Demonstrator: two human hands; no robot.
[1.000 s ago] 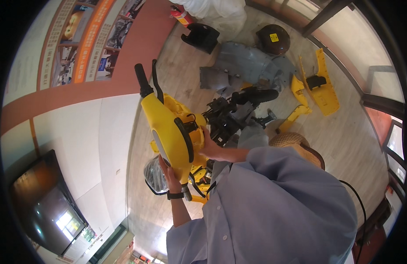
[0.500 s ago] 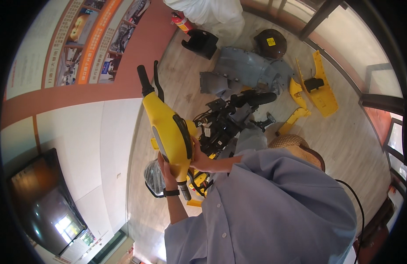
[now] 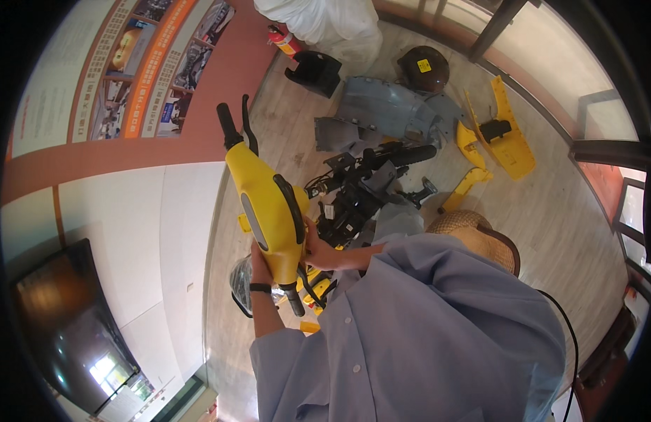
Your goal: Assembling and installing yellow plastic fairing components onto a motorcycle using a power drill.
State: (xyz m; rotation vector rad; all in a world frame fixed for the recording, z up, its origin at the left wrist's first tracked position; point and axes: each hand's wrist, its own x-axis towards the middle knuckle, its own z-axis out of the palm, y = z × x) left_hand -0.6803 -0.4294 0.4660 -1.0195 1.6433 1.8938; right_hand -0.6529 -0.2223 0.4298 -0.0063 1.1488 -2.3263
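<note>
The yellow handlebar cover (image 3: pixel 265 204) of a scooter stands before me, with black grips and brake levers at both ends. My left hand (image 3: pixel 260 266), a black band at its wrist, grips the cover's left edge near the nearer grip (image 3: pixel 294 301). On the opposite edge my right hand (image 3: pixel 318 247) presses against the cover; its fingertips are partly hidden behind it. The far grip (image 3: pixel 228 123) and its lever (image 3: pixel 249 126) are untouched. Beyond the cover lies the scooter's bare black frame (image 3: pixel 350 204) with exposed wires and parts.
Grey body panels (image 3: pixel 385 105), a dark helmet (image 3: pixel 424 69), yellow panels (image 3: pixel 508 144) and a black bin-like part (image 3: pixel 315 74) lie on the floor. A fire extinguisher (image 3: pixel 284 42) stands by the wall. Close on the right is a woven straw hat (image 3: pixel 469 228); a screen (image 3: pixel 72 316) hangs at left.
The view has shifted a little, so the floor things sit slightly farther left and higher. Both hands stay on the handlebar cover, which has barely moved.
</note>
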